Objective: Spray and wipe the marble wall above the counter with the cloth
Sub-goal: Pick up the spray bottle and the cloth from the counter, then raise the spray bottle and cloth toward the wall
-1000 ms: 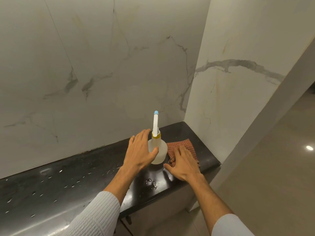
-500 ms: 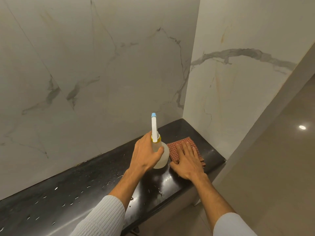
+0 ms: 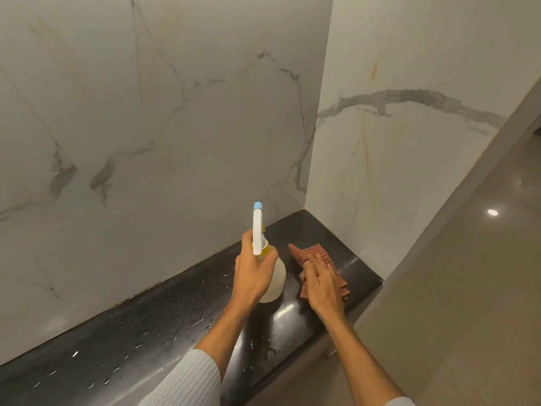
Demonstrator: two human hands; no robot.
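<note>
The cloth (image 3: 319, 254), reddish-brown with a fine check, lies bunched at the right end of the counter (image 3: 131, 332), one corner raised. The right hand (image 3: 322, 285) rests on it, fingers together; whether it pinches I cannot tell. The left hand (image 3: 254, 276) is clamped round the neck of the translucent spray bottle (image 3: 278, 276), which has a white head, blue tip and yellow collar. The grey-veined marble wall (image 3: 175, 127) rises behind the counter

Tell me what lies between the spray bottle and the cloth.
In the head view, only a narrow bare strip of the black counter separates the spray bottle from the cloth; nothing lies on it.
</note>
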